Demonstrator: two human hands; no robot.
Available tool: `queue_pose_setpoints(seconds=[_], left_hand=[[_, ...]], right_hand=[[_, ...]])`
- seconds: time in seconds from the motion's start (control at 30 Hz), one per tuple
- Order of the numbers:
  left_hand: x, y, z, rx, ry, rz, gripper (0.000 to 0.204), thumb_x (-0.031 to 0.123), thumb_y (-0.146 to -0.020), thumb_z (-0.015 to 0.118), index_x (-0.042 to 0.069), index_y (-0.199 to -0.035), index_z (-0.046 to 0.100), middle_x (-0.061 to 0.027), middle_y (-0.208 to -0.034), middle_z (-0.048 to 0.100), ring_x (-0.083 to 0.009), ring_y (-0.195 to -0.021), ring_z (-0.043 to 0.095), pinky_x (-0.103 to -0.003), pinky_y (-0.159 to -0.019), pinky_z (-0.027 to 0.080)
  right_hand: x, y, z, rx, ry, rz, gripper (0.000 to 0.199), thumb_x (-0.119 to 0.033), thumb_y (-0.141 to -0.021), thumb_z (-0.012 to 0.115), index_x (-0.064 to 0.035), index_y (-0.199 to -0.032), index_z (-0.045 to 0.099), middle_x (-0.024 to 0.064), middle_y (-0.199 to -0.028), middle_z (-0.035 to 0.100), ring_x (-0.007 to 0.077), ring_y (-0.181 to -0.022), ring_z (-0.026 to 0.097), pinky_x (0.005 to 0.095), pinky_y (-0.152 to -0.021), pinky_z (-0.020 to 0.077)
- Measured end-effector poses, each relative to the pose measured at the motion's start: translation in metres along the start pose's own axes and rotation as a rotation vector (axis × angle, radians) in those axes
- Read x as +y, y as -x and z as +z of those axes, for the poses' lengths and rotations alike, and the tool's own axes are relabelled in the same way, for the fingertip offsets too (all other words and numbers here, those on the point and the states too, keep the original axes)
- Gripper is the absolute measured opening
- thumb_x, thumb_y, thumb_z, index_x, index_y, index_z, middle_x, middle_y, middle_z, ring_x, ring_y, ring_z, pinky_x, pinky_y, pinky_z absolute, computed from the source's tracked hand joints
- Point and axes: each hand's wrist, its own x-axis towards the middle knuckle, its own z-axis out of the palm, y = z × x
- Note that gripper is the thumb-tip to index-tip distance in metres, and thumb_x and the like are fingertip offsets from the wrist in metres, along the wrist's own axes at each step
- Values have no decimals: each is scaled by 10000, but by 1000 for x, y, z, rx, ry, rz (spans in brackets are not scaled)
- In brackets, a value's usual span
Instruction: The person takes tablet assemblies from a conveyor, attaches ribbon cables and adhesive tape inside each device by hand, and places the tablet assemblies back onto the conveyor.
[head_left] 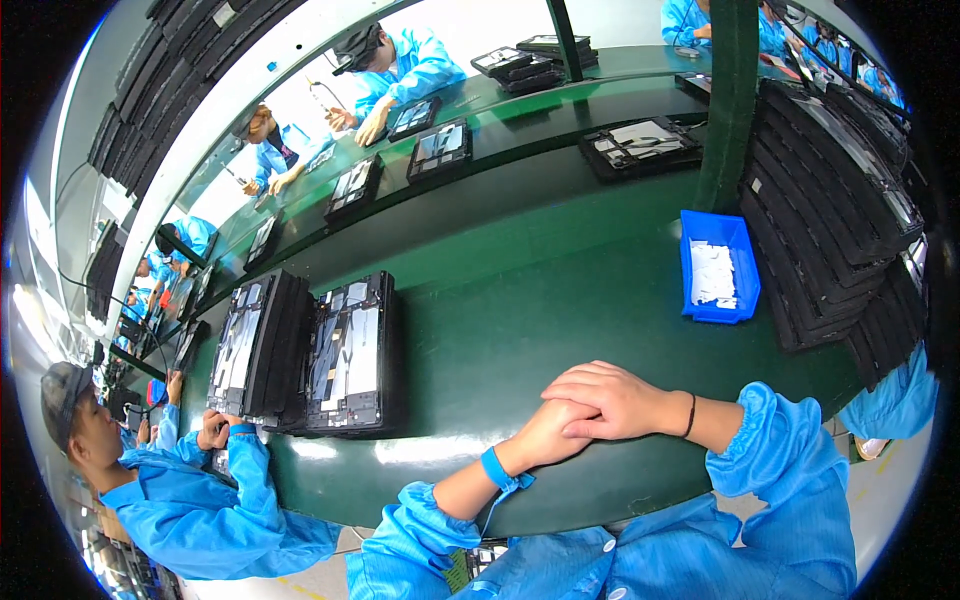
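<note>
My two hands rest together over the green tabletop, near its front edge. My right hand (618, 402), with a thin black band at its wrist, lies over my left hand (545, 436) and wraps round it. A blue strap (500, 472) with a cord circles my left wrist. The fingers of my left hand are hidden beneath the right. Left of my hands stand two stacks of black trays; an opened tablet-like device with white and silver inner parts lies on top of the nearer stack (348, 355) and of the left stack (240, 345).
A blue bin (720, 268) of white pieces stands at right, beside tall stacked black trays (830, 215) and a green post (728, 110). Devices in trays (640, 145) line the strip beyond. A co-worker (200, 490) sits at left; others work across the bench.
</note>
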Motion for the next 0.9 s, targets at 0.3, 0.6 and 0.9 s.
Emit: queue_pose_setpoints(seconds=[0.3, 0.6, 0.9], left_hand=[[0, -1, 1, 8, 10, 6, 155, 19, -771, 597, -11, -906, 668, -166, -887, 665, -300, -856, 631, -377, -758, 499], [0, -1, 1, 9, 0, 10, 145, 26, -766, 605, -8, -892, 671, -168, -878, 665, -302, -844, 633, -376, -748, 499], [3, -2, -1, 3, -5, 1, 157, 32, -764, 611, -12, -903, 669, -176, -895, 664, -317, -868, 631, -382, -760, 499]], right_hand=[[-1, 0, -1, -3, -8, 4, 479, -387, -825, 671, -70, -1176, 601, 135, -1115, 625, 298, -1064, 574, 414, -919, 437], [-2, 0, -2, -39, 1, 32, 484, -361, -819, 686, -53, -1181, 596, 116, -1143, 623, 284, -1102, 567, 410, -951, 422], [-1, 0, -1, -29, -7, 24, 488, -366, -818, 687, -51, -1180, 597, 117, -1142, 624, 287, -1099, 569, 411, -948, 425]])
